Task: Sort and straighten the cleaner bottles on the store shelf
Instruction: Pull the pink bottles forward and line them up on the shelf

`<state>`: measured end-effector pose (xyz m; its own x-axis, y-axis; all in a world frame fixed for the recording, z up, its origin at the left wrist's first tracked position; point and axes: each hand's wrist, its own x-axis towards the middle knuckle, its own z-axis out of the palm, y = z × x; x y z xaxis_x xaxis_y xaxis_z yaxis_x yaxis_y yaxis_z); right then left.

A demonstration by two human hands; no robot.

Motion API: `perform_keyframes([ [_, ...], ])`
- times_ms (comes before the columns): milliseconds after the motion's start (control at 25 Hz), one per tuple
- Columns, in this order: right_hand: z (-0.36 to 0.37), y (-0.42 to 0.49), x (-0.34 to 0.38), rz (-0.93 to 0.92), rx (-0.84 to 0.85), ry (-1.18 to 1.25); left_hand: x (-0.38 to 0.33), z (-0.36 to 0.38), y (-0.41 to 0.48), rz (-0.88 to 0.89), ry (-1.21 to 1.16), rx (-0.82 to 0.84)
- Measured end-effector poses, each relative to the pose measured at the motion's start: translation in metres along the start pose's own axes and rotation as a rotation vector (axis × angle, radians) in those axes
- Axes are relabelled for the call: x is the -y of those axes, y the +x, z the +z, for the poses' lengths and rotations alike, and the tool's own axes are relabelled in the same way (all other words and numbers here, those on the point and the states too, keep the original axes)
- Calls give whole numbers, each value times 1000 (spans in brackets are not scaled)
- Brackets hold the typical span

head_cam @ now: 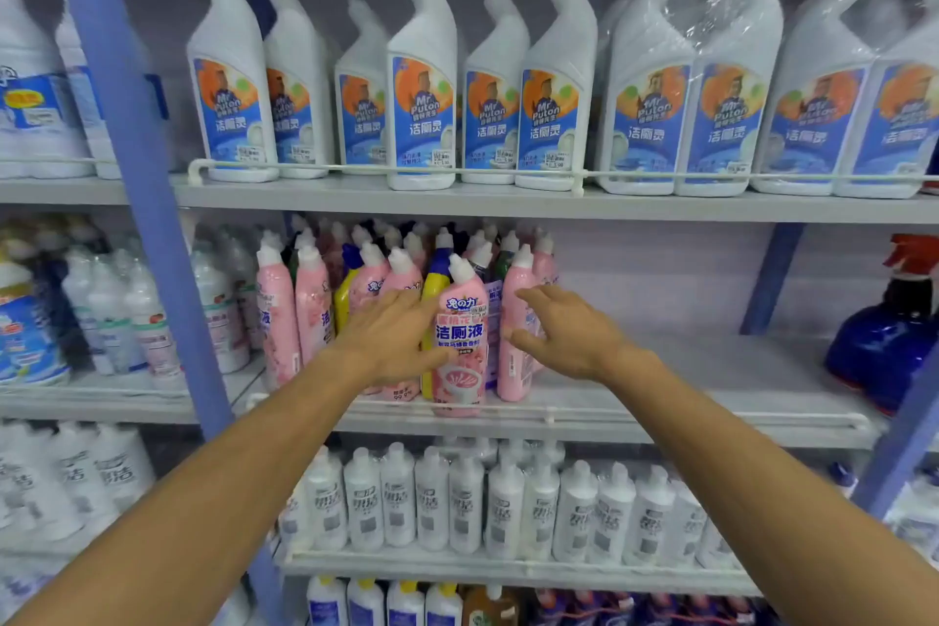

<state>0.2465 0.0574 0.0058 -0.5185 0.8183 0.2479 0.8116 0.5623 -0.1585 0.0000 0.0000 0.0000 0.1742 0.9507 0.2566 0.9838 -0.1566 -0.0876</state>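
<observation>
Upright pink bottle [460, 341] reading "洁厕液", cap up, stands between them: left hand [391, 338] flat against it, right hand [564, 330] spread open just beside.

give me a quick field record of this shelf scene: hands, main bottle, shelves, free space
left hand: open, flat against the front pink bottle
right hand: open, fingers on the neighbouring pink bottle
middle shelf: mixed pink, yellow and blue bottles bunched left, bare to the right
top shelf: white angled-neck bottles
lower shelf: white bottles in rows
</observation>
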Motion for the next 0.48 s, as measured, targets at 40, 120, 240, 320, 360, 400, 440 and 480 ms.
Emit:
perform_keyframes([
  [40, 3, 7, -4, 11, -10, -8, 4, 3, 8, 1, -7, -12],
  [120, 10, 25, -14, 52, -35, -43, 11, 11, 24, 1, -31, -32],
  [240, 16, 47, -23, 120, -35, -55, 17, 17, 51, 2, -118, -6],
  [320, 20, 64, -29, 154, -72, -18, 18, 21, 69, 0, -188, -66],
  [360, 23, 73, -32, 172, -100, 22, 19, 24, 77, -4, -219, -112],
  [400, 26, 81, -34, 194, -122, 76, 18, 26, 82, -17, -255, -148],
  [440, 31, 88, -35, 207, -151, 133, 18, 30, 88, -29, -311, -182],
  [480, 38, 94, -36, 227, -170, 183, 18, 34, 92, -43, -374, -187],
])
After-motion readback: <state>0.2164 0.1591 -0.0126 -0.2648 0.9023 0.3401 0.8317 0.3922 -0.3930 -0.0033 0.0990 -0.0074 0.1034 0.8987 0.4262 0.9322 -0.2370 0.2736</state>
